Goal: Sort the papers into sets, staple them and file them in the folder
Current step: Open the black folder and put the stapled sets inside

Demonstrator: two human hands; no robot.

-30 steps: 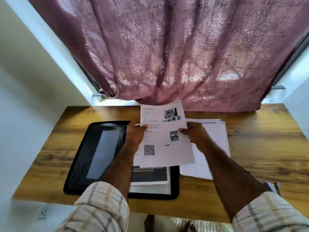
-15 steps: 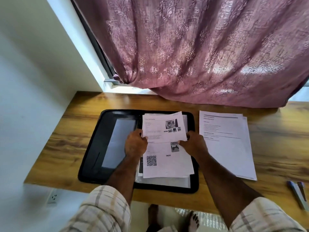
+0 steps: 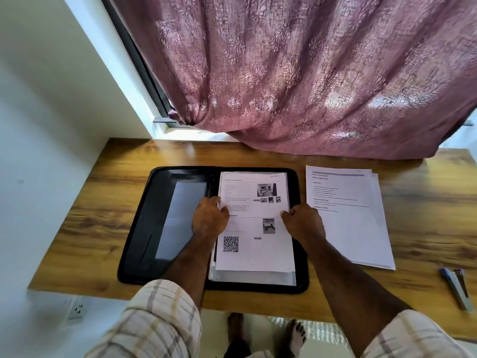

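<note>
Both hands (image 3: pixel 210 218) (image 3: pixel 303 222) pinch the set (image 3: pixel 254 228) at centre; edges are best squared inside the folder (image 3: pixel 144 228) before release.

You have the black folder (image 3: pixel 165 223) lying open; a printed set (image 3: pixel 254 223) lies flat on its right half, a paper stack (image 3: pixel 348 218) right of it, the stapler (image 3: pixel 458 289) farther right.

Print on paper set (image 3: pixel 254 220) too small to read, left hand (image 3: pixel 209 220) hides its edge, stapler (image 3: pixel 458 288) blurred
</note>
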